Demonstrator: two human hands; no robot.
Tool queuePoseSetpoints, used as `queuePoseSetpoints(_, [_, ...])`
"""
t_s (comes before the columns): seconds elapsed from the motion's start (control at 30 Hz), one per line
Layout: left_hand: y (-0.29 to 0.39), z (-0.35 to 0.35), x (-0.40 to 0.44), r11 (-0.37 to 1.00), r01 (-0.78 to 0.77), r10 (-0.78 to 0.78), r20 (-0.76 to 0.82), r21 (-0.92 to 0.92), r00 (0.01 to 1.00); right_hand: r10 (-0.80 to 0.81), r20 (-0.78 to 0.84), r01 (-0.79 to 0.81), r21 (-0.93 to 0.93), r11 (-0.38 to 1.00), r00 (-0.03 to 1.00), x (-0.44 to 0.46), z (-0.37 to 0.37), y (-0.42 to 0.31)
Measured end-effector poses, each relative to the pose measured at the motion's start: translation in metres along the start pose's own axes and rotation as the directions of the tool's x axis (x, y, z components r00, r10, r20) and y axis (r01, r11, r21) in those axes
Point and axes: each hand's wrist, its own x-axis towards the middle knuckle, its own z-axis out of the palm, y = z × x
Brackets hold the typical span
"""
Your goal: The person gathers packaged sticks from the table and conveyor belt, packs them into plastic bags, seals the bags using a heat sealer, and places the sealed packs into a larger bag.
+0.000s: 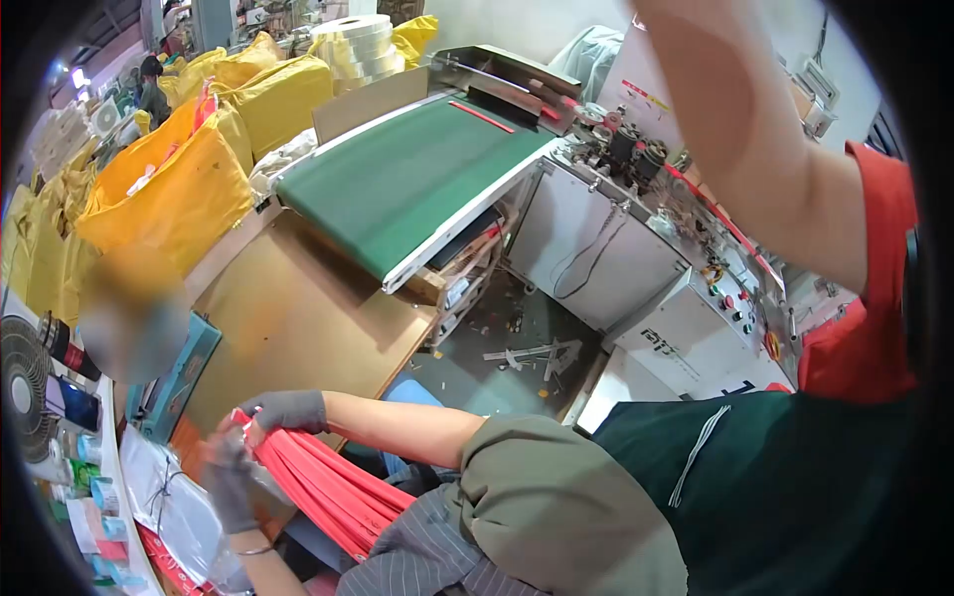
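Note:
Near the lower left, my right hand (288,410), in a grey glove, is closed around one end of a bundle of long red strips (323,487). The bundle slopes down across my striped grey clothing, and its far end is hidden there. My left hand (231,487), also grey-gloved, is at the bundle's end beside my right hand. Its fingers are smeared by motion, so their grip cannot be made out. Something small, pale and shiny shows at the strip ends, too unclear to name.
Past a brown tabletop (298,318) runs a green conveyor belt (397,179) with a red strip on it. Yellow sacks (169,189) and a fan (22,392) stand left. Close on my right, a person in a green apron (775,487) raises an arm. Machine cabinets stand behind.

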Motion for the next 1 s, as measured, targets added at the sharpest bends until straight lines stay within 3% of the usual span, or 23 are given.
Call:
queuePoseSetpoints(0.03, [-0.053,-0.038,0.02,0.984,0.035,-0.057,-0.124,-0.173,0.991,-0.027,0.032,0.021,0.164,0.986,0.999,0.001,0.001,0.001])
queuePoseSetpoints(0.07, [0.051,-0.005,0.008,0.904,-0.078,-0.079,-0.344,-0.42,0.936,-0.033,0.033,0.027,0.167,0.986,0.999,0.003,0.001,0.0])
queuePoseSetpoints(0.13, [0.105,0.033,-0.004,0.958,-0.288,0.286,-0.096,-0.007,0.953,-0.112,0.169,0.127,-0.079,0.989,0.979,0.011,0.004,0.003])
queuePoseSetpoints(0.17, [0.111,0.048,-0.013,0.957,-0.29,0.287,-0.097,-0.009,0.953,-0.188,0.158,0.172,0.113,0.979,0.969,0.016,-0.004,0.013])
queuePoseSetpoints(0.23, [0.112,0.072,-0.02,0.435,-0.611,0.798,0.031,0.662,0.603,-0.197,0.076,0.187,0.119,0.975,0.978,0.012,-0.012,0.014])
queuePoseSetpoints(0.27, [0.095,0.068,-0.022,0.434,-0.615,0.802,0.029,0.659,0.597,-0.204,-0.006,0.203,0.132,0.97,0.979,0.011,-0.017,0.011])
queuePoseSetpoints(0.3, [0.068,0.058,-0.027,0.855,-0.41,0.502,-0.308,0.318,0.809,-0.272,-0.121,0.281,0.062,0.958,0.955,-0.017,-0.006,-0.009])
queuePoseSetpoints(0.33, [0.048,0.055,-0.029,0.981,-0.104,0.024,-0.434,-0.163,0.901,-0.279,-0.185,0.313,0.189,0.931,0.942,-0.024,0.0,-0.002])
queuePoseSetpoints(0.4, [0.044,0.094,-0.046,0.963,-0.248,0.265,-0.547,0.108,0.794,-0.297,-0.153,0.317,0.128,0.94,0.943,-0.05,0.013,0.026])
queuePoseSetpoints(0.47, [0.009,0.098,-0.085,0.949,-0.27,0.309,-0.305,0.164,0.901,-0.185,-0.107,0.21,0.312,0.927,0.977,-0.087,0.005,0.072])
queuePoseSetpoints(0.5, [-0.01,0.095,-0.106,0.903,-0.406,0.421,-0.096,0.141,0.902,0.155,0.013,-0.118,0.715,0.689,0.988,-0.125,0.022,0.068])
queuePoseSetpoints(0.53, [-0.022,0.095,-0.116,0.843,-0.531,0.522,0.109,0.087,0.846,-0.052,0.102,-0.03,0.672,0.739,0.993,-0.142,0.029,0.069])
queuePoseSetpoints(0.57, [-0.023,0.097,-0.115,0.844,-0.529,0.52,0.105,0.088,0.848,0.235,-0.076,-0.096,0.761,0.642,0.969,-0.15,0.038,0.078])
queuePoseSetpoints(0.6, [-0.023,0.097,-0.116,0.893,-0.442,0.427,0.156,0.079,0.891,0.238,-0.073,-0.099,0.764,0.637,0.968,-0.143,0.024,0.084])
queuePoseSetpoints(0.63, [-0.023,0.096,-0.117,0.933,-0.352,0.331,0.206,0.078,0.921,0.303,-0.347,-0.305,0.053,0.951,0.888,-0.128,-0.004,0.092])
queuePoseSetpoints(0.67, [0.02,0.101,-0.105,0.96,-0.248,0.23,0.14,0.13,0.963,0.131,-0.552,-0.515,-0.633,0.578,0.824,-0.118,-0.022,0.09])
queuePoseSetpoints(0.7, [0.072,0.108,-0.079,0.976,-0.125,0.119,0.047,0.177,0.992,0.043,-0.628,-0.568,-0.671,0.476,0.777,-0.112,-0.017,0.039])
queuePoseSetpoints(0.73, [0.08,0.108,-0.058,0.923,-0.292,0.31,-0.036,0.25,0.95,-0.377,-0.496,-0.412,-0.866,0.283,0.782,-0.1,-0.029,0.036])
queuePoseSetpoints(0.77, [0.104,0.098,-0.041,0.923,-0.196,0.21,-0.006,0.33,0.978,-0.618,-0.38,-0.35,-0.92,0.175,0.688,-0.074,-0.049,0.033])
queuePoseSetpoints(0.8, [0.113,0.089,-0.02,0.878,-0.235,0.261,-0.005,0.416,0.965,-0.719,-0.271,-0.138,-0.961,0.239,0.641,-0.061,-0.036,0.002])
queuePoseSetpoints(0.83, [0.109,0.084,0.008,0.8,-0.433,0.527,-0.139,0.416,0.839,-0.733,-0.186,0.042,-0.959,0.281,0.654,-0.062,-0.007,-0.038])
queuePoseSetpoints(0.97, [0.091,0.003,0.079,0.813,-0.434,0.529,-0.18,0.389,0.83,-0.811,0.17,0.037,-0.983,-0.181,0.561,-0.033,-0.007,-0.105])
queuePoseSetpoints(1.0, [0.079,-0.017,0.097,0.719,-0.4,0.474,0.019,0.569,0.88,-0.669,-0.091,-0.309,-0.927,-0.214,0.738,-0.02,-0.023,-0.117])
